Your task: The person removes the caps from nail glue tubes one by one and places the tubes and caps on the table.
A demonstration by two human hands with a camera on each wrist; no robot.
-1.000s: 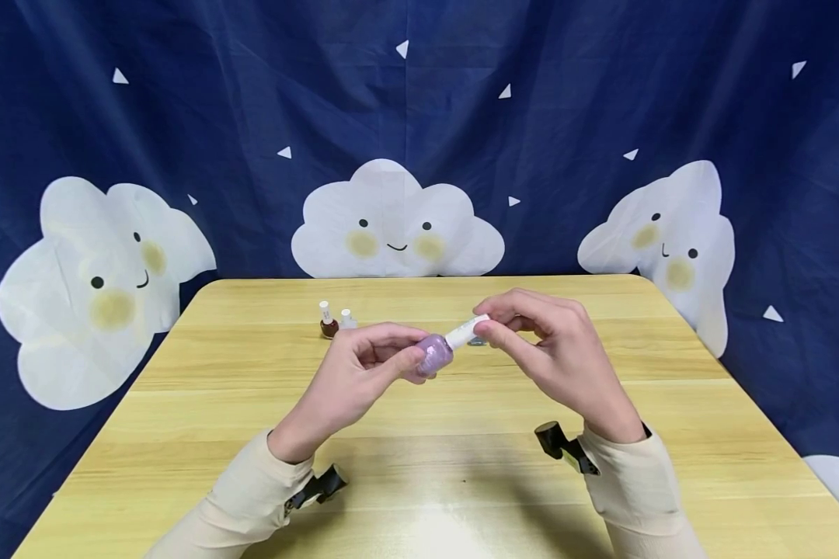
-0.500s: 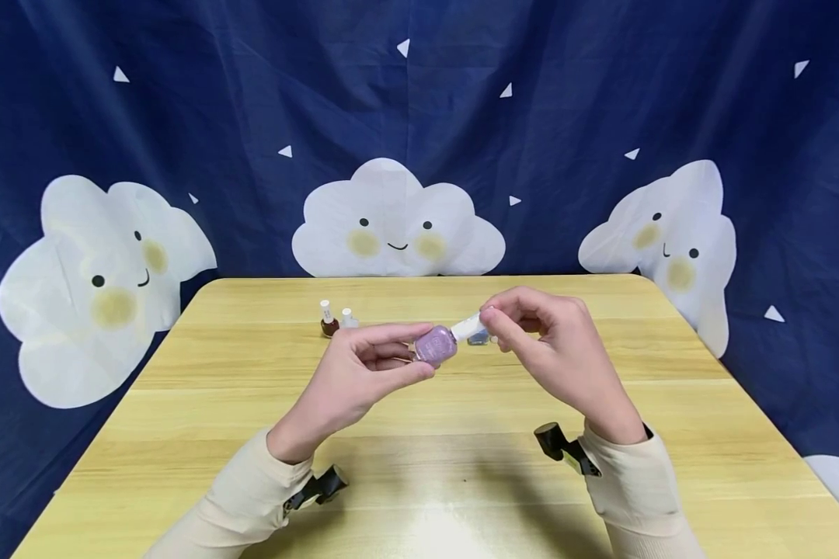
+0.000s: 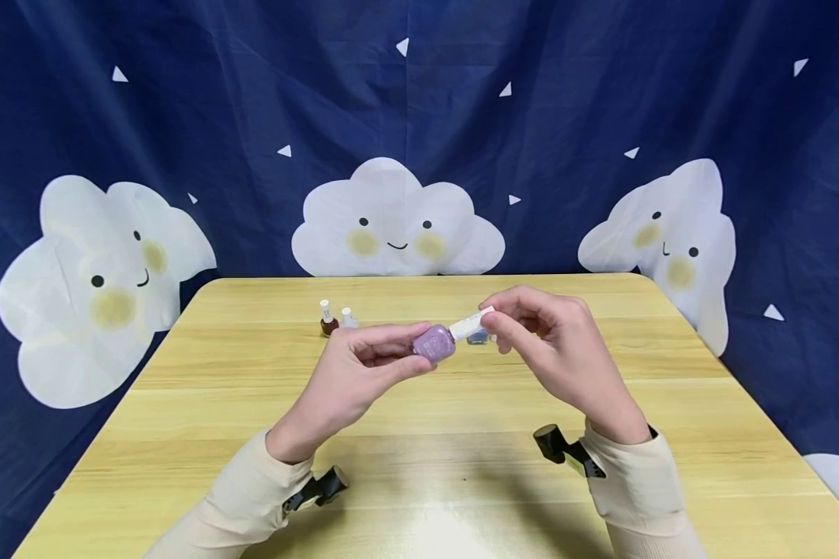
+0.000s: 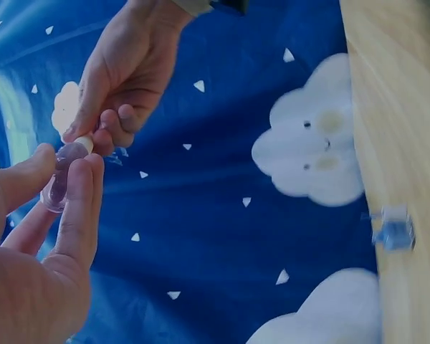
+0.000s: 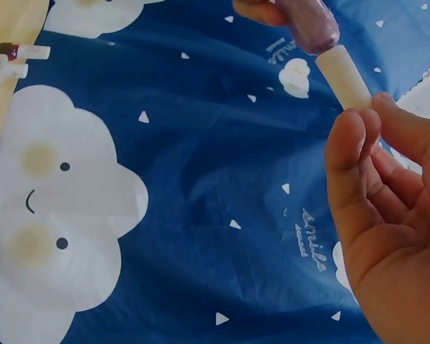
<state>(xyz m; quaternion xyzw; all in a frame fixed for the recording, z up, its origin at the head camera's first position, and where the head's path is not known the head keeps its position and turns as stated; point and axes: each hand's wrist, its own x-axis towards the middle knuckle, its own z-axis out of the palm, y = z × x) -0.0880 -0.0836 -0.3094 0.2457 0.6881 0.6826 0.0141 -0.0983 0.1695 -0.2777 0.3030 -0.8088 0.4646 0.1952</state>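
Note:
Above the table, a nail polish bottle (image 3: 434, 344) with purple polish is held tilted, its white cap (image 3: 471, 324) pointing up to the right. My left hand (image 3: 353, 376) grips the glass body between thumb and fingers. At the other end, my right hand (image 3: 555, 349) pinches the tip of the cap with thumb and fingertips. In the right wrist view the cap (image 5: 345, 79) sits against the bottle's neck. The left wrist view shows the purple bottle (image 4: 66, 161) between both hands, its cap mostly covered by the right fingers.
A dark red nail polish bottle (image 3: 329, 322) and a clear or pale one (image 3: 347, 317) stand at the back left of the wooden table (image 3: 419, 442). Behind the right hand is a blue bottle (image 3: 478, 337), partly hidden. A blue curtain (image 3: 405, 93) hangs behind the table.
The purple bottle has turned in my left hand, so more of its face shows, and the left thumb has shifted lower. My right fingers have slid slightly toward the cap's tip.

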